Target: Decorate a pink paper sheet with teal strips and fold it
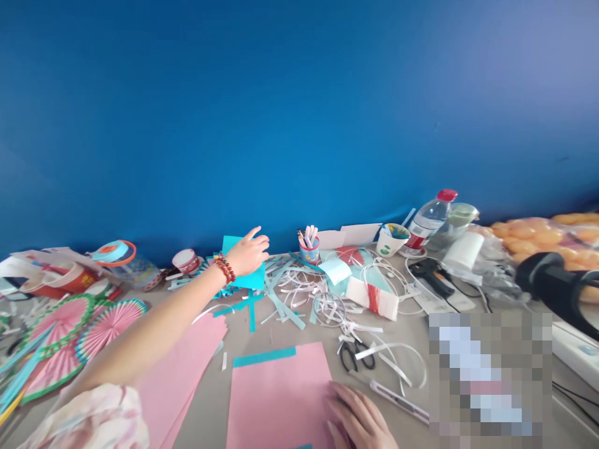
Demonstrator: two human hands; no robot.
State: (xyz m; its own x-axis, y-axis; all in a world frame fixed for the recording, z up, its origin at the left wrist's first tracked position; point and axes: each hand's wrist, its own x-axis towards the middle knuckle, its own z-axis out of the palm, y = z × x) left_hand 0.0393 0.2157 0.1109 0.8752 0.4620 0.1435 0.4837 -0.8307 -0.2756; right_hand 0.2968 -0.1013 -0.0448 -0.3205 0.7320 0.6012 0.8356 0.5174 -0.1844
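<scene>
My left hand (248,253), with a red bead bracelet (225,269) at the wrist, reaches to the back of the table over a teal paper sheet (255,279). Its fingers are apart, slightly bent, and I see nothing held in them. At the front, a pink paper sheet (278,393) has a teal strip (264,357) along its top edge and another bit of teal at the bottom. My right hand (358,415) rests with loosely stretched fingers on the right edge of that sheet. More pink sheets (175,380) lie under my left forearm.
Black scissors (356,355) and a utility knife (400,402) lie right of the pink sheet. Behind are paper scraps (299,290), a pen cup (309,252), a bottle (428,221) and a glue gun (430,277). Pleated pink fans (110,330) sit left. A pixelated patch hides the lower right.
</scene>
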